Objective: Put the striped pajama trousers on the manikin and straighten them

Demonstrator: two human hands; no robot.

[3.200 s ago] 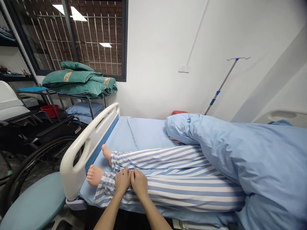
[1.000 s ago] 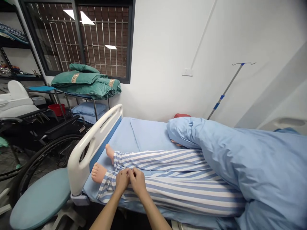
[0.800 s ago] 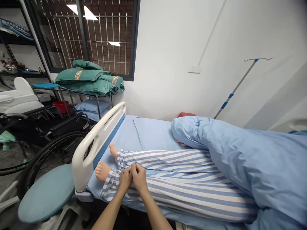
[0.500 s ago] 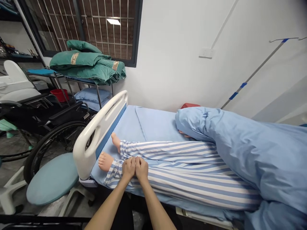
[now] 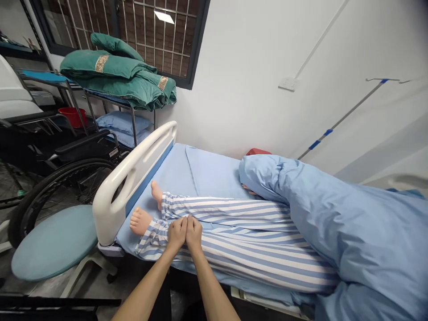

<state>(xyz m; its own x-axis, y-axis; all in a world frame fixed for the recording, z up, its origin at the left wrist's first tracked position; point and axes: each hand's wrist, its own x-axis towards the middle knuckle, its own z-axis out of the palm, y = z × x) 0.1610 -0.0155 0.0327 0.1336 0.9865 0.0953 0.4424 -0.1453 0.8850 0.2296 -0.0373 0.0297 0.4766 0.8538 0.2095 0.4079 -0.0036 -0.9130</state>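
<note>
My left hand [image 5: 177, 232] and my right hand [image 5: 194, 232] lie side by side on the near lower leg of a figure in blue-and-white striped trousers [image 5: 247, 245]. Both are closed, fingers curled over the leg just above the ankle, with the fingertips hidden on its far side. To their left is the near bare foot [image 5: 140, 221], toes up. The far bare foot [image 5: 156, 194] rests beyond it. The feet look smooth, like a manikin's. A light blue quilt [image 5: 334, 223] is folded back over the upper body, and a few fingertips show under its edge.
The bed's white footboard [image 5: 110, 191] stands at left, with a round stool [image 5: 55, 243] and a wheelchair [image 5: 76, 151] beside it. Green bedding [image 5: 117, 76] is piled on a rack. A drip pole [image 5: 347, 116] leans near the wall, and something red [image 5: 258, 152] shows behind the quilt.
The camera view has tilted and shifted slightly, so the bed and stool sit further left. My hands keep their place on the near lower leg.
</note>
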